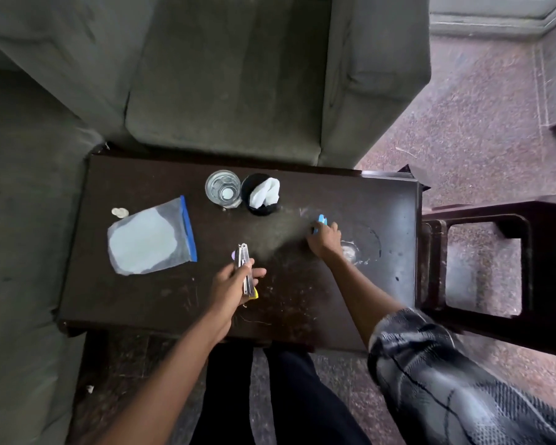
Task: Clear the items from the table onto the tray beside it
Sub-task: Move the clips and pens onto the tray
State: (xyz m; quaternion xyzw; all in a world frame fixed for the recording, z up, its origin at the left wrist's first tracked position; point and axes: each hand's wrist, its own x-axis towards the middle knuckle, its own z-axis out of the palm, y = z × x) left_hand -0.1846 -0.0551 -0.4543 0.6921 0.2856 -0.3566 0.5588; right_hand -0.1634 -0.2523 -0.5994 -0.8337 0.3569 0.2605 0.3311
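Over the dark surface (142, 300), left grip (231, 284) clasps a stapler (244, 268); right grip (323, 240) pinches a blue object (321, 220), likely gathering both.

Dim, soft daylight from window (488, 8) top right — sheen on bench (392, 200) right end. Whole frame motion-blurred, sleeve (430, 377) smeared; wide-angle bending at edges.

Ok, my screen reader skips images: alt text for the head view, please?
Over a dark table, the left hand grips a silver tool while the right hand grasps a small blue item. A glass, a black cup and a zip bag sit on it.
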